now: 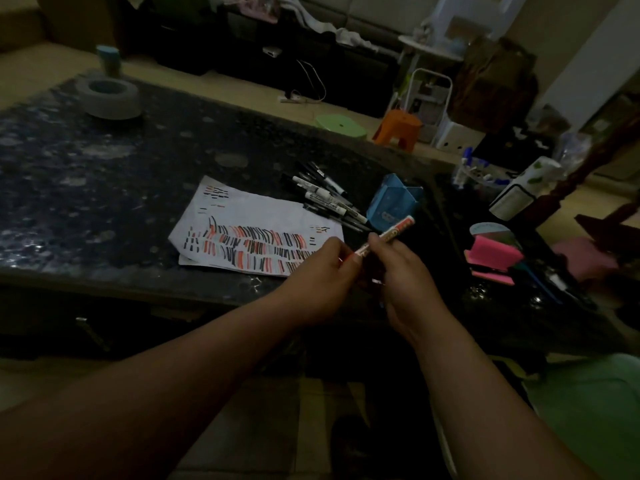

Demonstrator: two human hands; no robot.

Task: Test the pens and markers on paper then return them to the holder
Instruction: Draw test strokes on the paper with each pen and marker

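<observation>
grey tape roll, orange stool, pink sticky notes

Dim living room of a home, seen across a low table.

Just beyond the person's fingers spreads a dark marbled coffee table. Far beyond the fingers, a sofa strewn with clothes stands behind a low black cabinet. Beyond the fingers and slightly to the right, an orange plastic stool and a green stool sit on the pale floor, near a power strip with trailing cables.
</observation>
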